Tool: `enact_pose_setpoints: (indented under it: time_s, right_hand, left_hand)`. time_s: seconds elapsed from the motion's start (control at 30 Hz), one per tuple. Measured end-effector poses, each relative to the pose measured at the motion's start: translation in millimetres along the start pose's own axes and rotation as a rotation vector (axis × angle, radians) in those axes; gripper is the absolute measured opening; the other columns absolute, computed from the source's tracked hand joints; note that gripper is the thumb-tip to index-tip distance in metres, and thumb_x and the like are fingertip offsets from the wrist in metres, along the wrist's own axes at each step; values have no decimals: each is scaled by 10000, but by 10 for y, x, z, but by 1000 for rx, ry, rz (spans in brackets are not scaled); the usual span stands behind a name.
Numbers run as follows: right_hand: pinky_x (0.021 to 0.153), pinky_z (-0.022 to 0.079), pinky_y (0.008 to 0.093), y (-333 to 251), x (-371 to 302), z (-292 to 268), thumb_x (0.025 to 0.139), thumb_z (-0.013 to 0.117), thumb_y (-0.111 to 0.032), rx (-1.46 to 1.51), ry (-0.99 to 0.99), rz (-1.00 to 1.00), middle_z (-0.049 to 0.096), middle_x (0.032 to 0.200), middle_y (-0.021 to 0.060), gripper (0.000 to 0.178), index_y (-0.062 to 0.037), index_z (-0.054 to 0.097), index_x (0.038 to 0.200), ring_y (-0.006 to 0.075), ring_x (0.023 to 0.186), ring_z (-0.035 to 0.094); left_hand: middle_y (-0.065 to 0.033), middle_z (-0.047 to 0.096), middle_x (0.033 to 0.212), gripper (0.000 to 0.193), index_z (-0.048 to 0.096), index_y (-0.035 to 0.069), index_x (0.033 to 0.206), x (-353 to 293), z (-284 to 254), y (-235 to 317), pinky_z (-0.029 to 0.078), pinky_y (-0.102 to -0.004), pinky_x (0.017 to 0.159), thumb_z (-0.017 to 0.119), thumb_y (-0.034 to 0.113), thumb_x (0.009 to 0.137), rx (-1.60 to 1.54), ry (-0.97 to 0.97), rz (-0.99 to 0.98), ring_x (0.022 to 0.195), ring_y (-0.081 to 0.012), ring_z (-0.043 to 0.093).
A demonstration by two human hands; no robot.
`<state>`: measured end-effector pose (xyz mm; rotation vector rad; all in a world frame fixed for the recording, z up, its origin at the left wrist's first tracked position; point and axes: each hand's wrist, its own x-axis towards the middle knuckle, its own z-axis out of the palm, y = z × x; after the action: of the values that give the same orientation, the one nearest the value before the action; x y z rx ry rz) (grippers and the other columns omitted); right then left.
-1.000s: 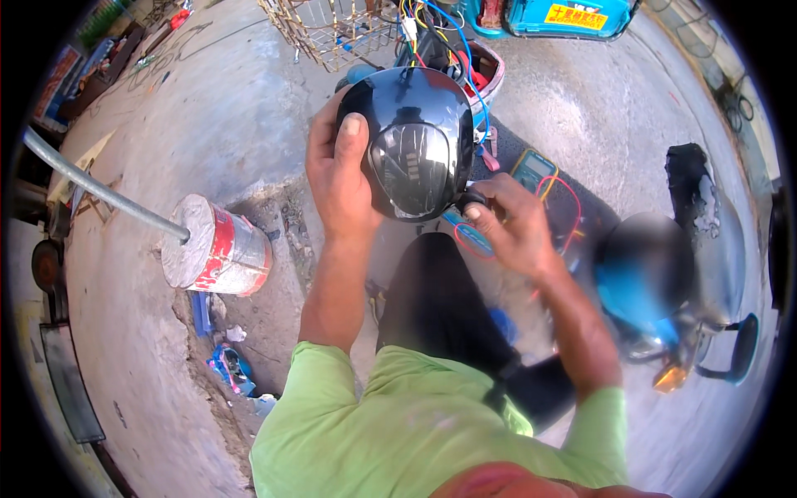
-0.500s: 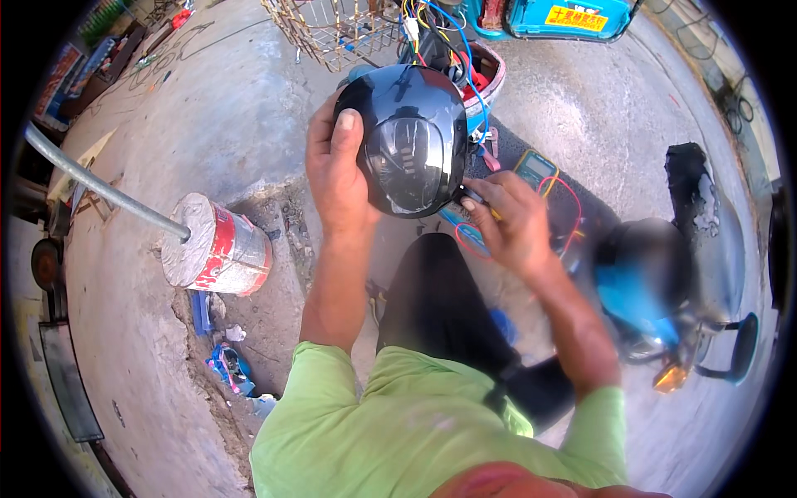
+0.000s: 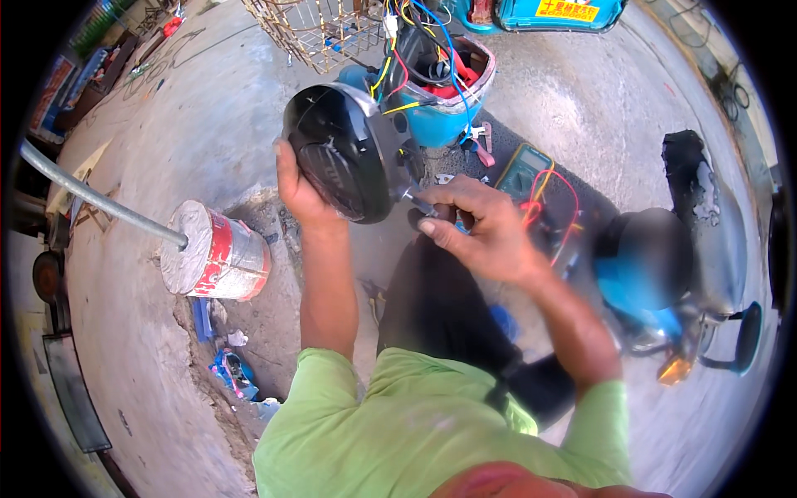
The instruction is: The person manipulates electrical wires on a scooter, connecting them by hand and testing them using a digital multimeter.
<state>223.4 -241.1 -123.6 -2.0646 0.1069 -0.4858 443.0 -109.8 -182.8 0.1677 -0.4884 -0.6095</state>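
My left hand (image 3: 305,191) supports a glossy black rounded headlight unit (image 3: 328,137) from its left and underside, thumb along its edge. The unit is tilted, so its back rim with small fittings faces right. At that rim, my right hand (image 3: 490,228) pinches a small dark tool (image 3: 425,204), which looks like a short screwdriver; its metal tip meets the unit's lower right edge. Just beyond stands a blue scooter front (image 3: 440,124), with loose coloured wires (image 3: 452,62) rising out of its open top. Some of the unit's back is hidden by my right fingers.
A multimeter (image 3: 521,173) with red and yellow leads lies right of my right hand. At left is a concrete-filled bucket (image 3: 253,259) with a metal pole (image 3: 104,197). A wire basket (image 3: 324,33) is ahead, and a blurred blue-and-black vehicle part (image 3: 643,274) stands at right.
The headlight unit has moved left and turned, bringing its back rim into view. My left hand shifted left with it; my right hand followed slightly left and down, keeping the tool at the rim.
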Motion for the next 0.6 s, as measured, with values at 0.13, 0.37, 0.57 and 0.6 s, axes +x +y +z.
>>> enact_pose_setpoints:
  time_s: [0.13,0.37,0.57,0.6]
  right_hand:
    - [659,516,368,-15,54,45,890,797,-140,-9,-24,-38,637,788,75,294,-27,719,1150,219,727,617]
    - [656,532,374,-6,62,126,889,805,-195,-13,-61,-87,652,821,87,311,-42,716,1144,247,731,648]
    - [612,519,429,-4,132,233,854,812,-270,-327,91,-359,634,815,113,322,-48,710,1065,327,716,655]
    - [602,512,436,-17,143,251,853,809,-273,-363,117,-371,626,805,110,307,-52,709,1041,326,706,646]
  left_hand:
    - [-208,600,1427,685,479,12,1488,-38,-151,28,547,-540,1042,479,538,1050,-93,-28,-14,1242,-371,639]
    - [-187,637,1382,642,513,39,1471,-60,-257,25,570,-523,1009,483,531,1059,-30,52,38,1201,-346,665]
    - [-295,585,1374,716,506,18,1457,5,-511,29,599,-602,940,523,584,1019,-97,77,40,1259,-442,605]
    - [-295,585,1374,716,506,18,1457,24,-558,39,599,-602,940,523,584,1019,-96,77,40,1259,-442,605]
